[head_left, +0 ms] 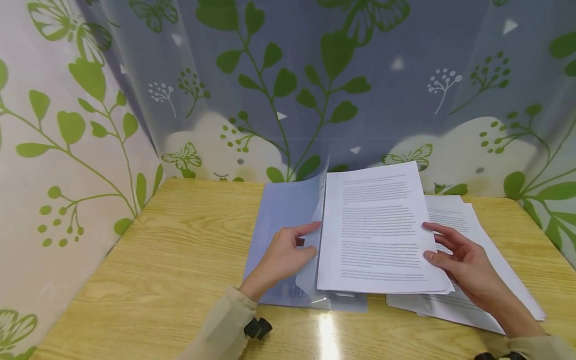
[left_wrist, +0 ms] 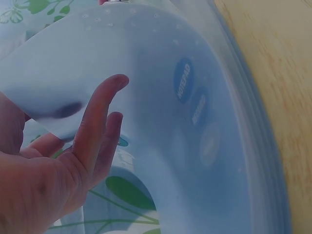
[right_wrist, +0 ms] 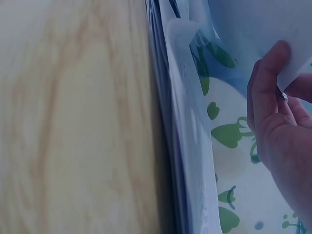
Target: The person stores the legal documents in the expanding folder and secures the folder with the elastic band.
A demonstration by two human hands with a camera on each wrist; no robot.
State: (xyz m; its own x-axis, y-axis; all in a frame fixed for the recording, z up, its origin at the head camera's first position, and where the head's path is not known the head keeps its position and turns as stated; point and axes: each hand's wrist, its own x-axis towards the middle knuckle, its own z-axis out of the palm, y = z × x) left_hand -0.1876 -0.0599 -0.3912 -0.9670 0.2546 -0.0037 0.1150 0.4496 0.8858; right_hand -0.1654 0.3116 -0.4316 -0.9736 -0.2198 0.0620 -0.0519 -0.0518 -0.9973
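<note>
A bluish translucent plastic folder [head_left: 280, 212] lies opened on the table, its clear leaf [head_left: 309, 277] raised along the middle. My left hand [head_left: 285, 252] touches this leaf with an extended index finger, thumb held apart. In the left wrist view, the folder [left_wrist: 209, 170] shows oval labels, one reading NOTEPAD. My right hand [head_left: 470, 267] pinches the right edge of a stack of printed sheets [head_left: 378, 225] between thumb and fingers. Those sheets are tilted up beside the leaf, their left edge against it. In the right wrist view, fingers [right_wrist: 269, 80] grip the paper edge.
More printed sheets [head_left: 488, 265] lie loosely fanned on the wooden table [head_left: 171, 265], partly under the held stack and right hand. A curtain [head_left: 297, 75] with leaves and butterflies hangs behind the table; a similar patterned cloth [head_left: 67, 165] borders the left side.
</note>
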